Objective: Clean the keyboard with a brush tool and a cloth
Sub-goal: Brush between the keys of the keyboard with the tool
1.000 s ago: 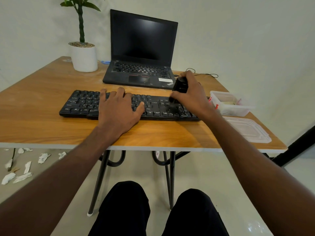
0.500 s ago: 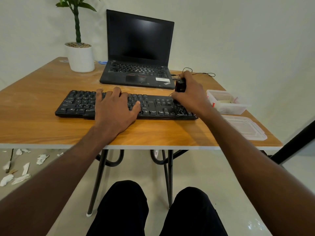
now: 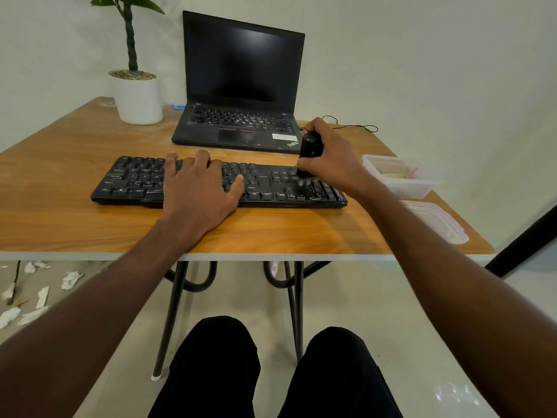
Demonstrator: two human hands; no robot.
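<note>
While the left hand (image 3: 196, 188) lies flat, steadying the light, rigid black plastic keyboard (image 3: 217, 184) mid-frame, the right hand (image 3: 328, 159) clasps the stubby black brush tool (image 3: 310, 149), its soft bristles likely yielding.

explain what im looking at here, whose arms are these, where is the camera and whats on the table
There is no machine here. The arms belong to a person wearing a wide-angle camera on the head, so this one view looks forward and down over their own arms, with their knees at the bottom.

On the wooden table lies a black keyboard. The left hand rests flat on its middle, fingers straight, apparently steadying it. The right hand grips a black brush tool, upright, with its bristles down on the keys at the keyboard's right end.

Behind the keyboard stands an open laptop with a dark screen, and a potted plant to its left. On the right sit a clear plastic container and its lid. I cannot see a cloth clearly.
</note>
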